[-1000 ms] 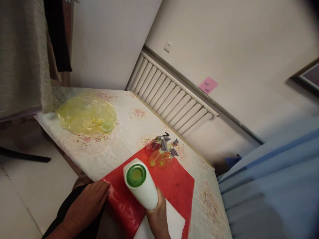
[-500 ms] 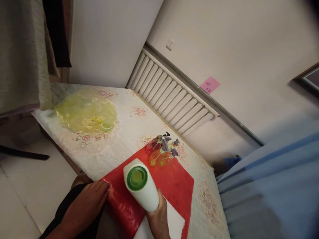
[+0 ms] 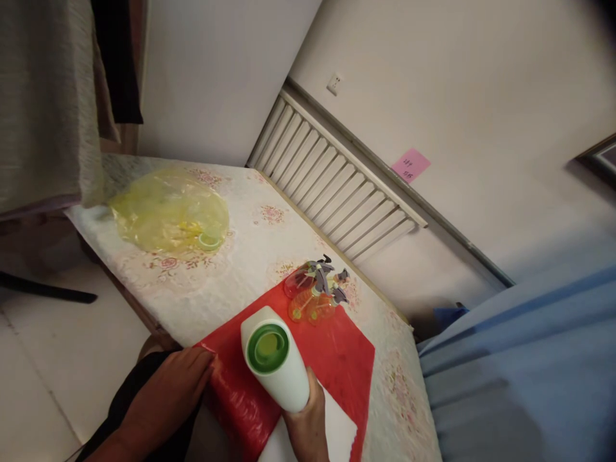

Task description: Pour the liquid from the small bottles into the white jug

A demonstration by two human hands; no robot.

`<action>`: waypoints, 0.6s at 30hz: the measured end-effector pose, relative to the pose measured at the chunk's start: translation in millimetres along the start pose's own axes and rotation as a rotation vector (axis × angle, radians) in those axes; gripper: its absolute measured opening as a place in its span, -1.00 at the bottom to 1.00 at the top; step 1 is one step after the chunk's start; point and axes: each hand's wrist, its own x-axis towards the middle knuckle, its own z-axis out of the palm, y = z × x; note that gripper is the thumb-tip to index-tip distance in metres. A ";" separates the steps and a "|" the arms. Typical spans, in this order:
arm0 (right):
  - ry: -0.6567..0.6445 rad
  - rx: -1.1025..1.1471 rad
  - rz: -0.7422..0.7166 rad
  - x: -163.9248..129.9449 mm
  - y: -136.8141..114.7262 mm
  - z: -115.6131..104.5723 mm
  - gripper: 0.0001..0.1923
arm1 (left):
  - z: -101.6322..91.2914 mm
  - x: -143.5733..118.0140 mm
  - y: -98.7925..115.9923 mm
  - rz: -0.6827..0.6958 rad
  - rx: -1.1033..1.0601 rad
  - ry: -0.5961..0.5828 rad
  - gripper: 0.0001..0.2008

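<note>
Floral-clothed table [image 3: 250, 256] by radiator; nothing has shifted over the last second. Right hand [image 3: 308, 423] stays wrapped around green-capped white bottle [image 3: 276, 366], left hand [image 3: 168, 398] pressed flat on red sheet [image 3: 337, 359] at 9 o'clock; spray bottles [image 3: 315, 295] at 12.

Right hand [image 3: 308, 420]: wrist runs off the bottom edge; fingers hidden behind the white bottle [image 3: 282, 369], only the thumb side showing.
White bottle: its base sits inside the grip, out of sight.
Left hand [image 3: 166, 398]: fingertips lost behind the fold of the red sheet [image 3: 337, 359]; forearm and dark sleeve cut by the bottom edge.
White paper [image 3: 337, 433]: partly under the red sheet, cropped at the bottom.
Spray bottles [image 3: 312, 295]: clustered and overlapping, count unclear.
Pink note [image 3: 410, 165]: writing too small to read.
Blue fabric [image 3: 520, 359]: blurred, cut by the right edge.
Bench [image 3: 231, 256]: far corner hidden under hanging cloth [image 3: 43, 109].
</note>
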 end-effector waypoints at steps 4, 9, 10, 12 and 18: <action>-0.007 0.014 -0.002 -0.3 -1.0 -0.4 -0.71 | 2.5 -0.4 -1.3 -0.003 0.007 -0.020 -0.74; -0.005 0.024 -0.007 0.6 -1.5 0.1 -0.75 | 0.8 0.1 -0.8 -0.011 -0.009 -0.021 -0.72; -0.009 0.027 -0.006 0.8 -1.4 0.2 -0.75 | 0.2 0.2 -0.5 -0.012 -0.011 -0.019 -0.72; -0.010 0.027 -0.001 1.1 -1.5 0.4 -0.73 | -0.5 0.3 -0.1 -0.008 -0.011 -0.014 -0.72; 0.005 0.018 0.002 1.2 -3.4 -0.2 -0.74 | -1.9 0.5 1.4 -0.021 -0.018 0.018 -0.71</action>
